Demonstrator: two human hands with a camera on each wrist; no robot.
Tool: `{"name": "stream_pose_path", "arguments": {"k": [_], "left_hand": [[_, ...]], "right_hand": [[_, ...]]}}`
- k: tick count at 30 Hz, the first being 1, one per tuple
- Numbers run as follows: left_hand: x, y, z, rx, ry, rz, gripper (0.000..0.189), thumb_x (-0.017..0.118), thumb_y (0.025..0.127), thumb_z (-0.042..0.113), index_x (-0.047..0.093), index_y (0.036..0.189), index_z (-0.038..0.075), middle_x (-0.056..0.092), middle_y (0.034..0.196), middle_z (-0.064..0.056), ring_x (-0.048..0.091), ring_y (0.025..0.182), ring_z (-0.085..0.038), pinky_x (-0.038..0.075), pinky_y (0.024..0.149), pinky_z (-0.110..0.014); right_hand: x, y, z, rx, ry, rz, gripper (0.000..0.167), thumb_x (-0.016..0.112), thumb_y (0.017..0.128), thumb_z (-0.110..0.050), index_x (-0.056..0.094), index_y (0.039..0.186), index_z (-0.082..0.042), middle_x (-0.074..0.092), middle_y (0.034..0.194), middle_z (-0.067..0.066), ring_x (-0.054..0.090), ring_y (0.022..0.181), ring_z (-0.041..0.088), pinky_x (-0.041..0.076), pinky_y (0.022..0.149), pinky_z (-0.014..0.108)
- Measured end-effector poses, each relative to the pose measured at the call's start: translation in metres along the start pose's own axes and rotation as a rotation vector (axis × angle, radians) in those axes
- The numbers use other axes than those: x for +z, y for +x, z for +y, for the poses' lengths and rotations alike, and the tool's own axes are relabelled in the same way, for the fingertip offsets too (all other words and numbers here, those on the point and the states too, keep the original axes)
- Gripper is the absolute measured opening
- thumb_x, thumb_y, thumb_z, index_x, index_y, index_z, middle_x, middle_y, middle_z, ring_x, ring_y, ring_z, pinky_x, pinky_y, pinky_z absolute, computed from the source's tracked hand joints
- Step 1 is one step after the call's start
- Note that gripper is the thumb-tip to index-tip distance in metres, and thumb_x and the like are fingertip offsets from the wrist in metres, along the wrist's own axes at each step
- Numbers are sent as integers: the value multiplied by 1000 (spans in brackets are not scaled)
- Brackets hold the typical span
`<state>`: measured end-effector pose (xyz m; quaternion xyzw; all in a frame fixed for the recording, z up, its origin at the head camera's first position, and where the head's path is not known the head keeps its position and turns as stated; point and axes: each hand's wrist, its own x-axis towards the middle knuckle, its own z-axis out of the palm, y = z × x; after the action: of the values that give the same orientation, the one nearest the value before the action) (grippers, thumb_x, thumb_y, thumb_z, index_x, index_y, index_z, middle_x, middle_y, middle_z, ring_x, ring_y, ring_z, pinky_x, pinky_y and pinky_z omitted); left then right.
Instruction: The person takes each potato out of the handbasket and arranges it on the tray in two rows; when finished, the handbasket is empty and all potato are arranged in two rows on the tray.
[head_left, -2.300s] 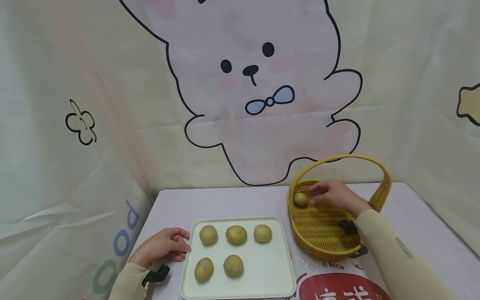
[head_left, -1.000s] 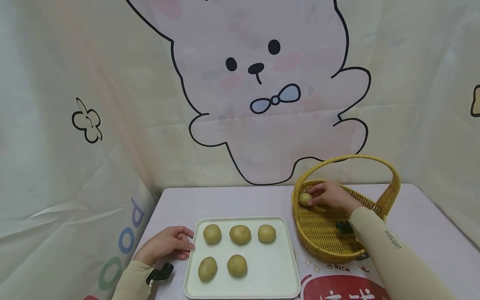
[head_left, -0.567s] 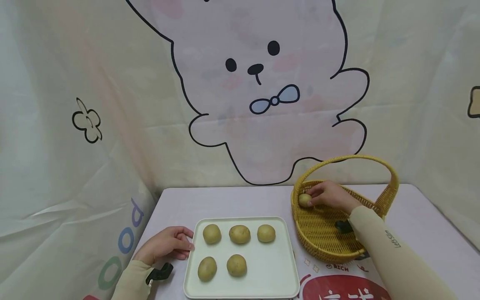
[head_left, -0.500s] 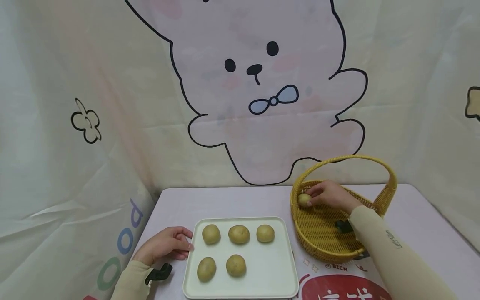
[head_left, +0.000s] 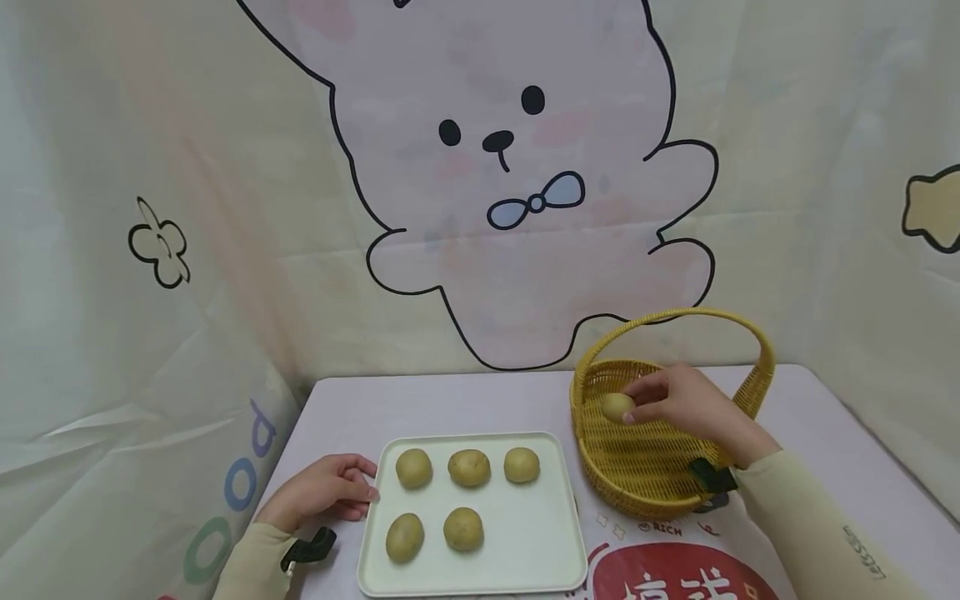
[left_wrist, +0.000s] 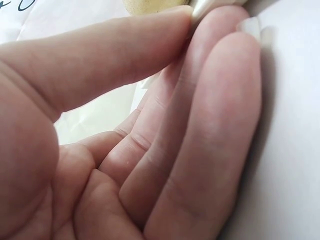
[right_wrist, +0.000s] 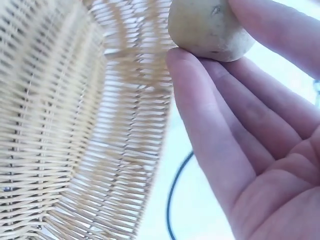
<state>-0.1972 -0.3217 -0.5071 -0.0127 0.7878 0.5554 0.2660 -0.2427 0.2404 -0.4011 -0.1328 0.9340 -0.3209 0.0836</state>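
Observation:
My right hand point(head_left: 686, 404) pinches a small potato point(head_left: 617, 407) between thumb and fingers, over the inside of the yellow wicker basket point(head_left: 637, 492). In the right wrist view the potato point(right_wrist: 207, 30) sits at the fingertips, with the basket wall point(right_wrist: 125, 125) beside it. My left hand point(head_left: 326, 490) holds the left edge of a white tray point(head_left: 532, 542), its thumb and fingertips meeting at the rim in the left wrist view. Several potatoes lie on the tray in two rows, among them a back-middle potato point(head_left: 469, 468) and a front-left one point(head_left: 405, 537).
The basket's tall arched handle point(head_left: 686, 313) rises over the right forearm's side. A red-printed sheet point(head_left: 667, 575) lies in front of the basket on the pale tablecloth point(head_left: 450, 404). A curtain with a cartoon bear point(head_left: 510, 275) hangs behind the table.
My right hand first reached to the potato at the basket's left side, took hold of it and has now raised it slightly rightward. My left hand stays at the tray.

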Motion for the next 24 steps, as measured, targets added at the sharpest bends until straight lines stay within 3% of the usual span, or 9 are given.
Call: {"name": "stream_pose_path", "arguments": {"k": [4,11,24], "left_hand": [[-2,1,-2,0,-5,-2,49,83,93,15,60,132,-3,68,88,-5,72,74,-13,65,71,-28],[-3,3,-5,8,-41,-23,50,81,94,13,58,134,-5,68,88,-4,71,74,-11,65,70,-26],[0,0,0,-32,-4,19,47,83,94,15,61,132,-1,66,88,-6,71,75,-14,66,72,-29]], "right_hand": [[2,-22,-13,8,5,10,45,89,90,-39,80,123,-9,81,111,0,73,102,17,62,92,47],[22,-44,-34,-7,102,-11,41,91,88,-36,81,121,-12,81,106,-3,73,96,14,61,81,25],[83,-49,-69,-118,333,-141,38,93,86,-28,81,116,-10,82,102,-1,77,95,14,62,77,23]]}}
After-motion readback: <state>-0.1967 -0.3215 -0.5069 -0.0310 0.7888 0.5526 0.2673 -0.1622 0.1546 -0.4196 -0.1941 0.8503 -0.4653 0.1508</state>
